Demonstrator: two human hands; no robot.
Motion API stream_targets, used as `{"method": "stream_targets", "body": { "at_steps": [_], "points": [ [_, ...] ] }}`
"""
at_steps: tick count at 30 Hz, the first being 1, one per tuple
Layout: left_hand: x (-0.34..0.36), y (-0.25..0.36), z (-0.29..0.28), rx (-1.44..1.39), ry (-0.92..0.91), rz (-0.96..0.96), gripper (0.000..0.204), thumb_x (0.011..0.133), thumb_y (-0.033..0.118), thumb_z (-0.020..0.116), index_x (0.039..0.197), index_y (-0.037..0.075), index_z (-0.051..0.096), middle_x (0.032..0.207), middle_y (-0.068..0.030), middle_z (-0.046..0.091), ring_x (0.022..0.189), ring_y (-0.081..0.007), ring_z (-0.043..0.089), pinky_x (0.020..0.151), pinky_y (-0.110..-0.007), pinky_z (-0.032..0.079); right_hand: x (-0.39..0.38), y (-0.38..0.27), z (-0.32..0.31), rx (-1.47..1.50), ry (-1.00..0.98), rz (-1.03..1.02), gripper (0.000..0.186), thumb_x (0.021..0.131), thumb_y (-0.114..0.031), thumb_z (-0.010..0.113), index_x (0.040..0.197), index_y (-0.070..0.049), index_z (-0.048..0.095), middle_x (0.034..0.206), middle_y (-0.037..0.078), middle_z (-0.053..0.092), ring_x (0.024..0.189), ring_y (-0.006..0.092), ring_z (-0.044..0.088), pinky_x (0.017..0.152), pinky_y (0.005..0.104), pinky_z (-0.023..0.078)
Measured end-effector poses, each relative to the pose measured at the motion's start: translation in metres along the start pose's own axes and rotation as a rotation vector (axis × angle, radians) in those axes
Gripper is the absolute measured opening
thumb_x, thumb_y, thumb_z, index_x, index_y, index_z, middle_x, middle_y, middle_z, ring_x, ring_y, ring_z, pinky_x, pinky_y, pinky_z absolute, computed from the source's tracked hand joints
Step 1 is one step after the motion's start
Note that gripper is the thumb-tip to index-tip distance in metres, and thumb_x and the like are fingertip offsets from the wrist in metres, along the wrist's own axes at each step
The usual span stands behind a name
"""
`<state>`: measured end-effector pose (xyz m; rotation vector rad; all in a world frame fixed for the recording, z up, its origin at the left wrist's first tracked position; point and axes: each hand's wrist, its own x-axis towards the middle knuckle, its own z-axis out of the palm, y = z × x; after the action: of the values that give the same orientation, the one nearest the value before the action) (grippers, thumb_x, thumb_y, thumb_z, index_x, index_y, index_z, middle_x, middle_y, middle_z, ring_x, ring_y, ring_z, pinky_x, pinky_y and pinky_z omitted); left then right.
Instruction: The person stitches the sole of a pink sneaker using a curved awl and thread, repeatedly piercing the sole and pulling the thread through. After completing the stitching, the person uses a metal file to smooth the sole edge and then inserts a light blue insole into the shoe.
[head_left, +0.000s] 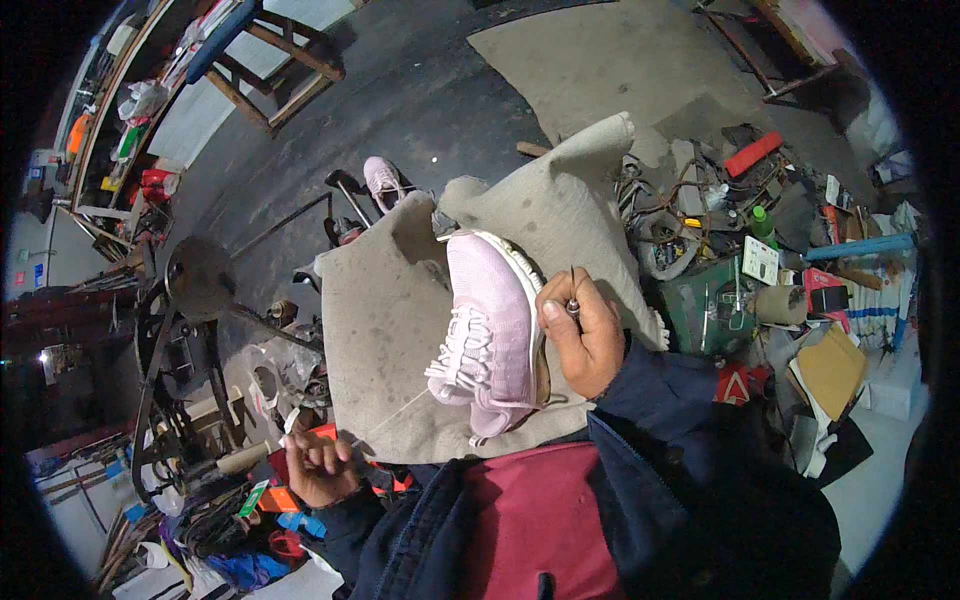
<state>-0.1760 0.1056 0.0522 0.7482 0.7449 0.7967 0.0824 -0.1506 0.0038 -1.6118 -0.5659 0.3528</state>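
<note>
far left: we list one black metal stand (pixel 185 340) with a round plate on top.

lower left: the left hand (pixel 315 468), fingers curled and slightly parted, well apart from the shoe; we cannot tell whether it pinches anything.

from near that hand, rising rightward: one pale thread (pixel 395 412), taut-looking, reaching the shoe near its laces.

upper left of centre: a second pink shoe (pixel 380 178), on the floor beyond the lap.

centre: one beige cloth (pixel 370 345), spread over the lap; upon it, the pink shoe (pixel 492 300), white-laced, long axis running away from the body, toe at the far end, heel near the red shirt (pixel 535 520), sole edge facing right.

right of centre: the right hand (pixel 585 335), thumb and fingers pinching a slim pointed tool (pixel 573 306); the shoe lies directly to its left, so we count this hand the nearer.

far right: one green case (pixel 700 310) and one red block (pixel 752 155), among clutter.

not determinable: the tool's handle, mostly covered by the fingers; the thread's two ends; whether the right fingers touch the sole.
</note>
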Motion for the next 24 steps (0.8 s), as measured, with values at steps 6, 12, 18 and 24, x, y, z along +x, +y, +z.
{"method": "stream_targets", "body": {
  "at_steps": [6, 12, 18, 24],
  "points": [
    [-0.047, -0.022, 0.004, 0.370, 0.024, -0.187, 0.032, 0.104, 0.040, 0.060, 0.092, 0.011, 0.059, 0.060, 0.0024, 0.038, 0.050, -0.0128, 0.039, 0.049, -0.034, 0.043, 0.000, -0.002, -0.001, 0.011, 0.014, 0.008, 0.010, 0.102, -0.010, 0.051, 0.103, 0.000, 0.053, 0.083, 0.014, 0.064, 0.076, 0.0296, 0.067, 0.071, 0.0393, 0.052],
    [-0.072, -0.021, 0.002, 0.514, 0.183, -0.288, 0.030, 0.102, 0.036, 0.066, 0.092, 0.009, 0.059, 0.073, -0.0013, 0.055, 0.054, -0.0149, 0.050, 0.056, -0.035, 0.051, 0.000, 0.000, 0.002, -0.003, 0.049, -0.043, 0.009, 0.105, -0.006, 0.045, 0.099, 0.001, 0.047, 0.083, 0.010, 0.056, 0.068, 0.0150, 0.051, 0.065, 0.0311, 0.045],
    [-0.074, -0.036, -0.047, 0.970, 0.063, 0.033, 0.027, 0.101, 0.033, 0.067, 0.090, 0.010, 0.059, 0.072, -0.0015, 0.056, 0.054, -0.0151, 0.052, 0.054, -0.034, 0.049, 0.000, 0.004, 0.009, -0.114, -0.016, -0.049, 0.007, 0.103, -0.007, 0.049, 0.104, 0.000, 0.050, 0.087, 0.018, 0.062, 0.077, 0.0355, 0.063, 0.070, 0.0413, 0.050],
    [-0.047, -0.012, -0.062, 0.393, 0.037, -0.164, 0.032, 0.101, 0.042, 0.064, 0.101, 0.010, 0.063, 0.069, -0.0043, 0.056, 0.057, -0.0175, 0.051, 0.062, -0.036, 0.053, 0.002, 0.001, 0.004, 0.015, -0.019, -0.033, 0.010, 0.102, -0.009, 0.050, 0.105, 0.001, 0.051, 0.087, 0.016, 0.065, 0.075, 0.0304, 0.066, 0.070, 0.0397, 0.052]
  ]
}}
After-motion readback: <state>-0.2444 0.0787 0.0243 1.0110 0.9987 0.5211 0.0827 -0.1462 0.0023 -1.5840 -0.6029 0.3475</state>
